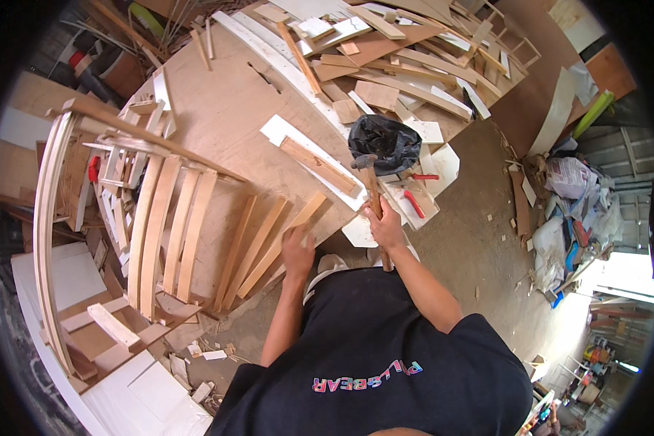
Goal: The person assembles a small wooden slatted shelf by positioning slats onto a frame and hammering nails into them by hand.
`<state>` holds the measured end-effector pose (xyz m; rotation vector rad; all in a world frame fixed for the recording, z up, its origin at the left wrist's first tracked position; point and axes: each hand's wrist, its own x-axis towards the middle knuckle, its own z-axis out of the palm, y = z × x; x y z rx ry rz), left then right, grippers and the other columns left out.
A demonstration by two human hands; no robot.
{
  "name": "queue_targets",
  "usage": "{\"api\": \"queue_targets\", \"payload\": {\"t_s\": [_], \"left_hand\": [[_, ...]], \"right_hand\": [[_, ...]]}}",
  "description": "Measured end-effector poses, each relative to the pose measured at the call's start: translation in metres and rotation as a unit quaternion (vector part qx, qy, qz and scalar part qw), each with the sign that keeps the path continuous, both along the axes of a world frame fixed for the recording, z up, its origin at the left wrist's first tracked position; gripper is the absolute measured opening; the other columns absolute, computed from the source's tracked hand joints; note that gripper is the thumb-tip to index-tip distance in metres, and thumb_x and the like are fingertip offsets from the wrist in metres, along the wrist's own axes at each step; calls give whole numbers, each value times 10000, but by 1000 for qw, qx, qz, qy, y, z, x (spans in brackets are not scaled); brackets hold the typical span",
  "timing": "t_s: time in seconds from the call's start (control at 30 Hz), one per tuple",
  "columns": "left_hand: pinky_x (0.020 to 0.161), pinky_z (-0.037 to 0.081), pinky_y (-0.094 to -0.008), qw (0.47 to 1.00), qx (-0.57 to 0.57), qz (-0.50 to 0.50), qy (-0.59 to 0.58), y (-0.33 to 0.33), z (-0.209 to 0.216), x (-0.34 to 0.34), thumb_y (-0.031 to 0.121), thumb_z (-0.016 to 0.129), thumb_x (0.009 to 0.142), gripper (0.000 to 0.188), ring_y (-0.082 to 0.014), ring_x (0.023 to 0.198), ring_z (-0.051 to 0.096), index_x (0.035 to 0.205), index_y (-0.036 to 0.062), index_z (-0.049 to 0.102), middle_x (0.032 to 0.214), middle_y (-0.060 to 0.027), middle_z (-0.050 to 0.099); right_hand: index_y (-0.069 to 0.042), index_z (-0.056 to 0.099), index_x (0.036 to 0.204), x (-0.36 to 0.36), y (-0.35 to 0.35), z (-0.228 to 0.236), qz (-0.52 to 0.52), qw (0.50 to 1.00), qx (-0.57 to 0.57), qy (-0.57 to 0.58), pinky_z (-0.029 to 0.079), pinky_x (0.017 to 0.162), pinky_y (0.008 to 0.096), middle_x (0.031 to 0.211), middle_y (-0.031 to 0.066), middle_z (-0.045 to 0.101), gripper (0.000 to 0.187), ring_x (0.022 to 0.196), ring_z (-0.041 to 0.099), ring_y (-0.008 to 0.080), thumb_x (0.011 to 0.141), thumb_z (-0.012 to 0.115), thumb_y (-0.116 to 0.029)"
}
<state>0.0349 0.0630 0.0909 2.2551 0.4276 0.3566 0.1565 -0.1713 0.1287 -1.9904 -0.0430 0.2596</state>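
My right hand [387, 225] is closed around the wooden handle of a hammer [374, 190], whose metal head points away from me beside a black plastic bag. My left hand [298, 252] is raised near the end of a pale wooden slat [275, 254]; motion smears its fingers, so its grip is unclear. Left of that slat, a slatted wooden frame [147, 232] with curved bars leans over the worktable. Ahead of my hands, a brown wood strip [317, 166] lies on a white board [276, 129].
The black plastic bag [385, 144] sits on the brown worktable [203, 116], near a red-handled tool [414, 205]. Wood offcuts [414, 62] pile up at the far side. Plastic sacks [578, 200] lie against the right wall. Scraps litter the floor [479, 240].
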Motion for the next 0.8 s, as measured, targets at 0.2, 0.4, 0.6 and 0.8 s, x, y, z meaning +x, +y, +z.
{"api": "queue_targets", "payload": {"t_s": [0.2,0.4,0.6,0.8], "left_hand": [[921,551,-468,979,-11,-199,-32,-96,36,121,48,710,908,265,-387,1041,687,1171,58,743,1099,-163,725],[930,553,-467,991,-2,-103,-89,-146,20,229,63,660,970,206,-379,1038,683,1157,28,739,1095,-170,726],[897,567,-445,999,27,-35,18,-155,3,275,127,728,943,227,-377,994,703,1156,61,767,1081,-155,723],[916,560,-443,997,59,-37,33,-164,-4,276,61,738,876,233,-360,1038,687,1104,68,785,1079,-132,689]], "right_hand": [[-4,663,1327,28,-47,11,-34,998,13,46,547,716,347,858,98,711,436,741,683,177,977,736,-255],[-55,674,1340,87,-99,19,-75,995,51,48,434,450,258,702,-25,618,389,516,523,49,1008,745,-244],[-10,650,1385,152,-141,41,-20,998,6,61,509,567,305,781,50,692,467,579,603,104,993,718,-254],[2,597,1468,190,-149,16,5,996,53,71,464,474,275,730,-13,617,544,530,527,61,994,749,-216]]}}
